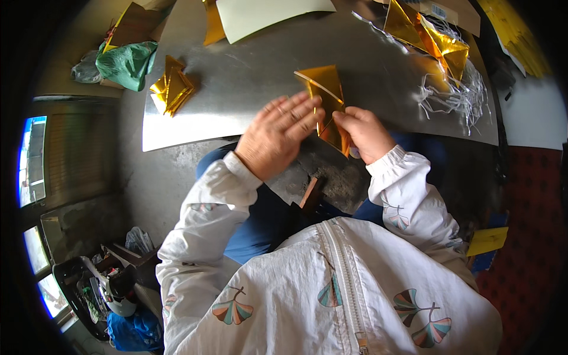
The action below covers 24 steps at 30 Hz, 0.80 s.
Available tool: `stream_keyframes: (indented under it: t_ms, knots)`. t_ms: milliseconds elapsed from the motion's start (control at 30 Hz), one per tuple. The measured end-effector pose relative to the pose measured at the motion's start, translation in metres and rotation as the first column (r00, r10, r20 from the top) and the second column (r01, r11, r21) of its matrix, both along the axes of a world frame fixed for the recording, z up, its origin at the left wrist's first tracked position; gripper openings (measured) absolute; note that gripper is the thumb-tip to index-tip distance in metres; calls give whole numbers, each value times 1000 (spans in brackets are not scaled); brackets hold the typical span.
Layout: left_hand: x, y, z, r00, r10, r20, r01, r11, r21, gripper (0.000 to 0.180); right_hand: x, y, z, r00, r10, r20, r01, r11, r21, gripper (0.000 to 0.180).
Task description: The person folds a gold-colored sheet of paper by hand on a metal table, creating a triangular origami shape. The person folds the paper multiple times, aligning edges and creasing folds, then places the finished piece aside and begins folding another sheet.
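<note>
A folded piece of shiny gold foil paper [331, 99] is held up over the near edge of the metal table [236, 71]. My right hand [368, 135] grips its right side, with the thumb on top and the other fingers mostly behind it. Against its left side lies my left hand [277, 137], its fingers stretched flat and the back of the hand facing up. A small stack of folded gold foil pieces [173, 89] rests on the table to the left.
Larger gold foil shapes [423, 35] lie at the far right beside a tangle of white strings [467, 97]. A pale sheet [272, 15] is at the far edge. Left of the table sits a green plastic bag [127, 62]. A blue bag [134, 328] is at the lower left.
</note>
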<state>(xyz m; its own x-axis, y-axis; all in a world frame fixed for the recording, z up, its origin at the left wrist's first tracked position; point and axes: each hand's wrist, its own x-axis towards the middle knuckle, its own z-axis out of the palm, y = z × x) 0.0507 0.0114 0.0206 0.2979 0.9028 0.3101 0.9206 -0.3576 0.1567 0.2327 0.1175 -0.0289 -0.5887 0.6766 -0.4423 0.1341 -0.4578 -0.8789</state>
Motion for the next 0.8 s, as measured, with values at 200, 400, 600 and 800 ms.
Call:
stream_keyframes:
  t_ms: [200,400,600,800]
  knots:
    - [33,-17,-63,976,124,176,-114,991,-66,57,4,-1,-7,938,82,336,-237,861,451,30]
    - [34,-8,-81,971,196,137,-217,963,160,37,34,5,19,902,-65,427,-425,52,904,14]
    - [34,-2,-80,940,212,268,-265,948,179,29,35,12,-8,884,53,464,-453,-140,880,34]
    - [30,-2,-78,903,210,375,-280,949,142,28,29,14,-20,934,39,356,-356,-14,935,28]
